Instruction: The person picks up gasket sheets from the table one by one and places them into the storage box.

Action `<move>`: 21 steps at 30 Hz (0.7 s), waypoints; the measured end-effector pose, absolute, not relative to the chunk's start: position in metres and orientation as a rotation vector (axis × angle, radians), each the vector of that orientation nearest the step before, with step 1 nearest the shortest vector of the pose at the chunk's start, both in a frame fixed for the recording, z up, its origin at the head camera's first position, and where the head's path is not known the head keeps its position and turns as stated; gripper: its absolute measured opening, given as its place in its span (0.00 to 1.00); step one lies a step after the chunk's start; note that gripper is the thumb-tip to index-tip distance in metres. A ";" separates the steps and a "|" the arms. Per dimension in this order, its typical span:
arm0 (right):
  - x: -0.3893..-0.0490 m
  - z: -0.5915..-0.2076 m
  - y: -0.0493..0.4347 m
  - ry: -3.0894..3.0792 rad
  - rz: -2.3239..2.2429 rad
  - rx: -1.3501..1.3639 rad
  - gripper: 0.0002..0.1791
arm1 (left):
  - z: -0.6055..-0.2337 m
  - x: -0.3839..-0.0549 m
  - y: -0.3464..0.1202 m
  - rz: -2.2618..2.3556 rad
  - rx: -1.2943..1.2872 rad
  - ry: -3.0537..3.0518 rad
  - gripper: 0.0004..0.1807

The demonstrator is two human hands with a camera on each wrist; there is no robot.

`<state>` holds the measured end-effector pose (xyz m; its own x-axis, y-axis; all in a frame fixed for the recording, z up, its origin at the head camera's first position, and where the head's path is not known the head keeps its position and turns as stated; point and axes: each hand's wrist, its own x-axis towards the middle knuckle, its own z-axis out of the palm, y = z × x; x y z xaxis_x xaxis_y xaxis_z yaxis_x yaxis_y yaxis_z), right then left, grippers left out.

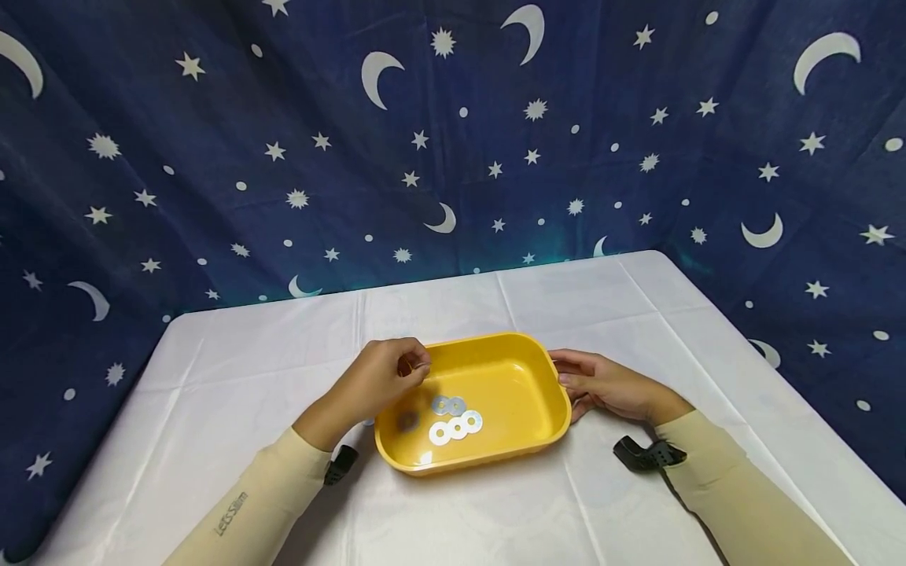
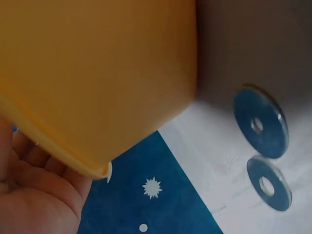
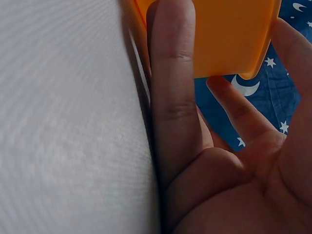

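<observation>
A navy curtain [image 1: 85, 181] printed with pale moons and stars hangs past the left edge of the desk [image 1: 233, 377], which is covered in white cloth. In from that edge, a beige sleeve [image 1: 248, 495] with small dark lettering reaches up to a black wrist mount [image 1: 341, 464] and the left hand [image 1: 382, 376]. This hand is above the left end of the yellow tray [image 1: 510, 424], at the corner toward the desk's far edge; its fingers are curled, thumb and forefinger pinching a thin piece that looks like a washer [image 1: 422, 364] seen nearly edge-on.

Beneath the left wrist, a pair of loose washers [image 2: 261, 122] rests on the white cloth just beside the tray's left outer wall, close together.

The tray sits upright, well in from the desk's left and right edges and nearer its far edge, slightly askew to it. On the left half of its floor lie two bluish washers [image 1: 449, 406], touching, and, closer to the person, a row of three bright washers [image 1: 456, 428], also touching.

The right hand [image 1: 602, 384] grips the tray's right end, thumb at the rim and fingers bent against the outer wall, one finger low along the cloth. Behind it come a second black mount [image 1: 647, 454] and the right beige sleeve [image 1: 736, 479], inside the desk's right edge.
</observation>
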<state>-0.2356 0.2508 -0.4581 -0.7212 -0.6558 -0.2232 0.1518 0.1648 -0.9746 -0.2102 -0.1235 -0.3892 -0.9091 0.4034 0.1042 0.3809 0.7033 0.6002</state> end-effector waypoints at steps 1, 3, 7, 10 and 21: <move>-0.236 -0.458 0.251 1.808 -1.625 -0.479 0.35 | -0.390 -0.211 -0.123 1.001 0.657 2.865 0.03; -0.236 -0.458 0.251 1.815 -1.621 -0.477 0.35 | -0.392 -0.212 -0.121 1.010 0.649 2.856 0.03; -0.236 -0.458 0.251 1.823 -1.618 -0.466 0.35 | -0.395 -0.215 -0.117 1.014 0.635 2.835 0.04; -0.235 -0.457 0.251 1.822 -1.618 -0.464 0.35 | -0.397 -0.216 -0.115 0.990 0.631 2.834 0.04; -0.237 -0.456 0.253 1.795 -1.627 -0.500 0.35 | -0.401 -0.214 -0.106 0.862 0.633 2.850 0.07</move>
